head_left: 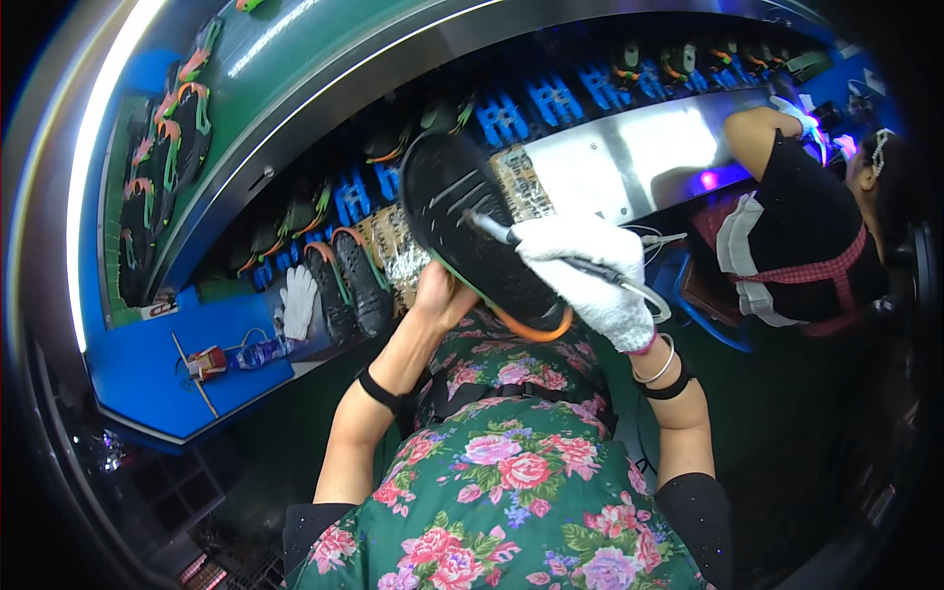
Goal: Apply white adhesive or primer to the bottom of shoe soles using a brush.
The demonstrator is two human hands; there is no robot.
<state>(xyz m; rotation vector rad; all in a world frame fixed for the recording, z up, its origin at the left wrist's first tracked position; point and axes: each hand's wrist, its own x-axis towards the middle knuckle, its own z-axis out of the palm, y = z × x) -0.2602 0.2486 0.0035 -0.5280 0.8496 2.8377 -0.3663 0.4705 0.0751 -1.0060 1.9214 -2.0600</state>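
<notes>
A black clog [447, 182] with a green edge and an orange heel band is held up slantwise, its dark sole side toward me. My left hand [440, 293], bare, grips it from beneath by its left edge; some fingers are hidden behind it. In a white knitted glove, my right hand [585, 265] is closed round a pen-like tool [504, 232] with a grey-white cable. The tool's narrow metal tip meets or nearly meets the middle of the sole, where several pale streaks show. A pair of dark perforated clogs [362, 280] lies beyond my left hand.
A blue table [138, 379] at left carries a blue bottle [264, 352] and a small red object on sticks. A white glove [297, 303] lies beside the clogs. Several blue racks [503, 120] line the bench. At right sits a co-worker [801, 221] in black.
</notes>
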